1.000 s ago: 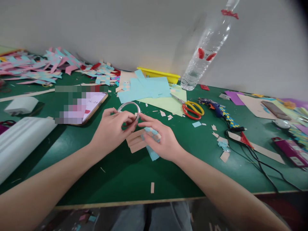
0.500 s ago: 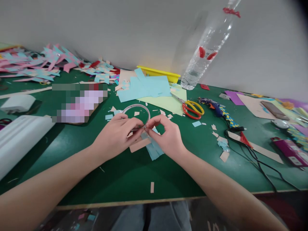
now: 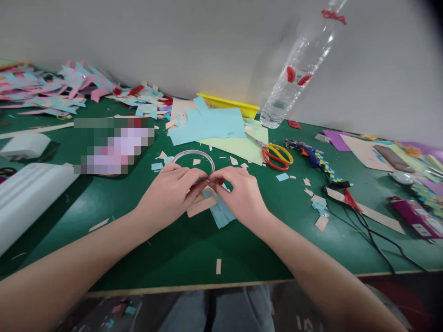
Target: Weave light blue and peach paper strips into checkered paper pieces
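Nearest you, a beige slip (image 3: 218, 266) lies flat just inside the near edge of the green table (image 3: 180, 258). Another beige strip (image 3: 99, 224) now shows beside your left forearm, where neither earlier frame shows one.

Your left hand (image 3: 173, 190) grips the near side of a thin pale ring (image 3: 197, 152) between thumb and fingers. Your right hand (image 3: 244, 194) has its thumb and fingertips pinched together at that same near edge, just against the left fingertips; anything between them is too small to make out.

A second ago your hands were more apart, the ring stood tilted up and your right hand was over the checkered paper. Now the ring lies lower, its far arc close to the tabletop, and it has slid slightly left since half a second ago. Under your fingers, beige paper strips (image 3: 200, 206) and blue paper strips (image 3: 222, 213) rest on the table, partly covered by your hands.

Beyond the ring, the red-and-yellow scissors (image 3: 268, 148) lie to the right, unmoved, blades reaching onto a pale green sheet (image 3: 235, 147). Blue paper (image 3: 216, 124) overlaps that sheet, with a yellow tray (image 3: 230, 105) behind. A clear bottle (image 3: 297, 76) stands by the wall.
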A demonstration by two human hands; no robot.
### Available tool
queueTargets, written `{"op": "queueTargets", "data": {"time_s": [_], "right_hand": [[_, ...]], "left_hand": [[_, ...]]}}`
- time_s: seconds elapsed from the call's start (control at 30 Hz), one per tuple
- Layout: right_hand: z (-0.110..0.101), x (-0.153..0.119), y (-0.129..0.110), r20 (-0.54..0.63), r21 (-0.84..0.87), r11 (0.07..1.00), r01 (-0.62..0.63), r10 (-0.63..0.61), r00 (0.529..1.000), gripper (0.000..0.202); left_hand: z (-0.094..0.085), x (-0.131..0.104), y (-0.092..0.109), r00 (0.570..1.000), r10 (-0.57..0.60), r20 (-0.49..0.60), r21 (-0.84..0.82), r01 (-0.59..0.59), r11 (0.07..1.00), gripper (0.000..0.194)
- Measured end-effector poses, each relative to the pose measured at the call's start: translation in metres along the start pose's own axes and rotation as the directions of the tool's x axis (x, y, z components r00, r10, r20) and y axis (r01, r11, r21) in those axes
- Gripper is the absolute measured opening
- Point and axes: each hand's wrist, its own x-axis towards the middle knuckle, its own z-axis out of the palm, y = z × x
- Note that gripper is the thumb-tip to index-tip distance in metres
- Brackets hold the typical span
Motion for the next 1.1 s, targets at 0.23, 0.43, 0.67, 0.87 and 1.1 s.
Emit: {"op": "queueTargets", "data": {"time_s": [0.23, 0.43, 0.67, 0.87, 1.1], "right_hand": [[-0.010, 0.005, -0.002, 0.144, 0.014, 0.996, -0.083, 0.080, 0.986, 0.010], [-0.011, 0.006, 0.003, 0.112, -0.025, 1.000, 0.009, -0.006, 0.994, 0.008], [-0.006, 0.003, 0.002, -0.007, -0.177, 0.962, 0.209, -0.213, 0.977, 0.016], [-0.011, 0.002, 0.004, 0.000, -0.315, 0.862, 0.397, -0.419, 0.908, 0.027], [-0.019, 0.006, 0.011, -0.127, -0.063, 0.977, 0.206, -0.212, 0.969, 0.012]], "left_hand": [[0.003, 0.000, 0.003, 1.000, 0.016, 0.026, 0.037, -0.017, 0.999, 0.018], [0.005, 0.000, 0.006, 0.999, 0.030, 0.038, 0.015, -0.031, 0.999, 0.020], [-0.007, 0.004, 0.010, 0.997, -0.081, 0.013, -0.106, 0.082, 0.991, 0.018], [-0.019, 0.008, 0.003, 0.951, -0.301, 0.070, -0.361, 0.306, 0.881, 0.016], [-0.008, 0.009, -0.038, 0.955, -0.295, -0.024, -0.073, 0.292, 0.954, 0.015]]}}
